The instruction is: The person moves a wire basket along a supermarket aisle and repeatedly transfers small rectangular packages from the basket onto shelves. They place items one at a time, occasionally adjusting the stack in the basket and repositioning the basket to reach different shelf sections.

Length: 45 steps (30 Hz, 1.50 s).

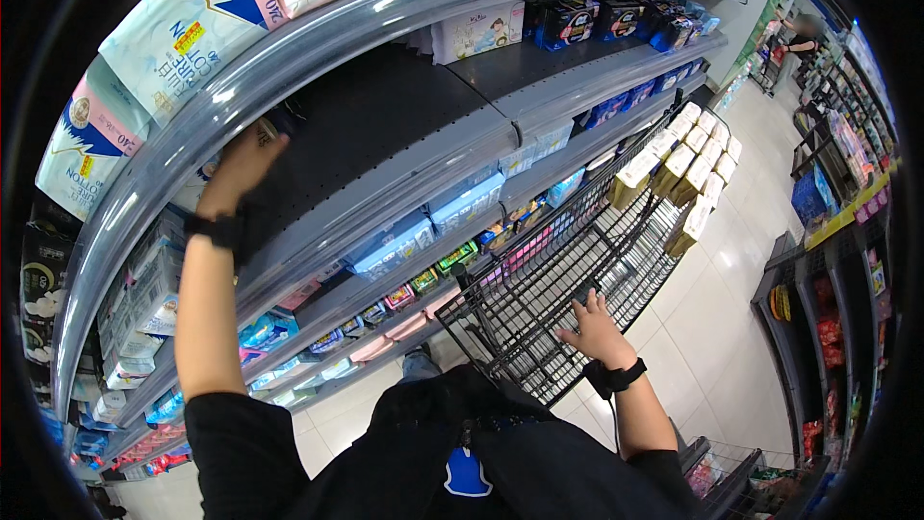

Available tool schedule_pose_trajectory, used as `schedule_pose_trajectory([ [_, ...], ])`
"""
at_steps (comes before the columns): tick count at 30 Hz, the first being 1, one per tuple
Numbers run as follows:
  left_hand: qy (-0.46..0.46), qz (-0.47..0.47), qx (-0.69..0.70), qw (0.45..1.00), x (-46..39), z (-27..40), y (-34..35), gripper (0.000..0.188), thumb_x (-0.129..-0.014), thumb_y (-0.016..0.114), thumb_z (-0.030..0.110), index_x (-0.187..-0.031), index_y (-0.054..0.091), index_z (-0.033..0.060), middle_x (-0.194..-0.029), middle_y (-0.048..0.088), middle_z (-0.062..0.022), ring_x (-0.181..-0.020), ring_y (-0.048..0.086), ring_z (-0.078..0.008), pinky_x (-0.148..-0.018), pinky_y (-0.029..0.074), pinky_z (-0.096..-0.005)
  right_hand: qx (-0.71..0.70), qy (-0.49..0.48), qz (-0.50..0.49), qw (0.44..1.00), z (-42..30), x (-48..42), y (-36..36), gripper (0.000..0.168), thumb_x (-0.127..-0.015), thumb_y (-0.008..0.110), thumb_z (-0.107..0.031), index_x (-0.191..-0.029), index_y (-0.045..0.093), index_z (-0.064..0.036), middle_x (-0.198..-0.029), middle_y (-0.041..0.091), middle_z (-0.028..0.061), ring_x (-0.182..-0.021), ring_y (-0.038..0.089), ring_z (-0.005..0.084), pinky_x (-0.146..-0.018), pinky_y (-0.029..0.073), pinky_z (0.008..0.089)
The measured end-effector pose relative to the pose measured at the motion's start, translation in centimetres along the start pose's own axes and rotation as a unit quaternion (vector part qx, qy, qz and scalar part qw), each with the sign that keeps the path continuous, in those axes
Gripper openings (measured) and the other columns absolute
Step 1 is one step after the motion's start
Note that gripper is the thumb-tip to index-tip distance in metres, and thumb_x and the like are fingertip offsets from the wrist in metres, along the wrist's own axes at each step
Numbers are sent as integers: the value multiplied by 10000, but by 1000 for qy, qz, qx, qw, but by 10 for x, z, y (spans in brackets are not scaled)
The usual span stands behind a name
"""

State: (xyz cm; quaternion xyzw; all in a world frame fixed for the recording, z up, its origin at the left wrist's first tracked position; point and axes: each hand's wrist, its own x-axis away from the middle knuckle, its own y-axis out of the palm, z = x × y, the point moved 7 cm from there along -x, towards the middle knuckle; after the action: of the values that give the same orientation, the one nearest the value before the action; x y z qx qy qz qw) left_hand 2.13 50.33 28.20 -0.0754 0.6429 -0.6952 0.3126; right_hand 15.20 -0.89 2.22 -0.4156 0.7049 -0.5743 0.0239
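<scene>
My left hand [251,162] reaches onto a dark shelf board [375,123] at upper left. It grips a small dark package [278,123] with a gold-toned label; some fingers are hidden behind it. Over the black wire shopping cart [520,332], my right hand [599,328] is spread with nothing in it. Whether its fingertips touch the cart is unclear. Several pale-topped packs [693,159] stand grouped at the cart's far end.
Pale sanitary-pad packs [188,36] line the shelf above, behind a clear curved rail [303,36]. Dark blue packs [570,22] stand farther along. Light blue boxes [393,249] fill lower shelves. Another rack [787,303] borders the tiled aisle [743,231], where a person [798,40] stands far off.
</scene>
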Motion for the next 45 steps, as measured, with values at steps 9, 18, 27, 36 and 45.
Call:
schedule_pose_trajectory([
  [9, -66, -53, -235, 968, -25, -31, 23, 692, -803, 647, 262, -1386, 320, 85, -1397, 372, -197, -1296, 352, -352, -1078, 289, -430, -1, 26, -6, 1000, 1, 4, 6, 855, -785, 646, -497, -1405, 299, -21, -1472, 75, 317, -1356, 90, 499, -1007, 247, 647],
  [18, 146, 109, 85, 980, 87, 161, -54, 437, -679, 704, 185, -1043, 530, 18, -943, 581, -182, -887, 572, -374, -740, 475, -422, -225, -254, 183, 923, -86, 34, -75, 585, -813, 678, -302, -1250, 476, 30, -1254, 487, 254, -1170, 486, 376, -991, 401, 376],
  [27, 245, -178, 471, 829, 200, 267, 79, 652, -781, 657, 262, -1301, 399, -35, -1288, 452, -260, -1181, 452, -405, -1038, 306, -462, -729, -223, 140, 632, -110, 7, -73, 995, -761, 639, -50, -1440, -70, -213, -1388, 273, 125, -1212, 409, 244, -1026, 352, 381],
  [36, 353, -173, 186, 900, 242, 240, 145, 317, -808, 593, 343, -1036, 640, 127, -878, 656, -22, -856, 604, -195, -1043, 253, -488, -776, 59, 299, 552, 96, -90, -114, 497, -842, 569, -435, -1192, 330, -176, -1105, 467, 116, -935, 549, 268, -697, 529, 446],
  [45, 324, -165, 192, 912, 238, 227, 146, 269, -788, 606, 311, -981, 657, 131, -840, 642, -5, -822, 604, -185, -1028, 277, -479, -382, 293, 364, 797, 175, -212, -110, 752, -860, 430, -578, -1183, 500, 97, -1195, 521, 324, -1151, 494, 425, -989, 378, 436],
])
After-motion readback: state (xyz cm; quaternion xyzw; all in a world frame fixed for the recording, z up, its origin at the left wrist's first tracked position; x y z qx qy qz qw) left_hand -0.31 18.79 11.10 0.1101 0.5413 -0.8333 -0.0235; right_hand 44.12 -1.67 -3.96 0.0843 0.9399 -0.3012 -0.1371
